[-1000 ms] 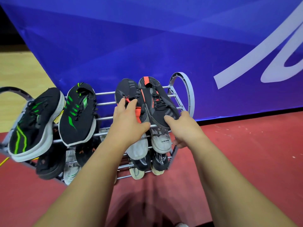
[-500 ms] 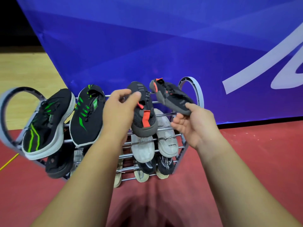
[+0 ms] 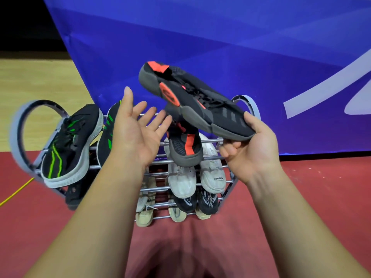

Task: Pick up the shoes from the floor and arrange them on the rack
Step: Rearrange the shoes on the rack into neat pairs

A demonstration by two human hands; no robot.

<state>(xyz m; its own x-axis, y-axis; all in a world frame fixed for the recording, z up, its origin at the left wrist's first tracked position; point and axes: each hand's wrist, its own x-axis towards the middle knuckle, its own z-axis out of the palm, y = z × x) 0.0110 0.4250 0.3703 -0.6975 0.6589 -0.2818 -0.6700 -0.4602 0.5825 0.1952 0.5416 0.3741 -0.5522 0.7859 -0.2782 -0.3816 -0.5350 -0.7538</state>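
Right hand (image 3: 250,151) clamped on the toe end of a black knit sneaker with orange patches and a grey sole (image 3: 192,101), thumb over the upper, fingers curled under the sole. Shoe lifted clear of the rack, tilted on its side, heel pointing up and away to the left of that hand, above the rack's top tier.

Left hand (image 3: 136,133) empty, palm up, fingers spread apart, just beside the held shoe's midsole but not touching it.

Directly below the held shoe and between the two hands: matching black and orange sneaker (image 3: 185,149) on the grey metal-bar shoe rack with looped end frames (image 3: 248,105), toe hanging toward the viewer over the bars. Beneath it, pair of worn white sneakers (image 3: 197,175); lower again, pair of black knit shoes with pale soles (image 3: 195,203) and a beige shoe (image 3: 144,209) on the bottom bars.

Left of the left hand: black sneaker with green stripes and a white sole (image 3: 70,147) leaning on the top tier, second black and green sneaker (image 3: 107,137) partly hidden behind the left wrist. Dark shoe under them, too shadowed to make out.

Behind everything, blue banner with white lettering (image 3: 220,47). Red floor (image 3: 311,197) underfoot, wooden flooring far left.
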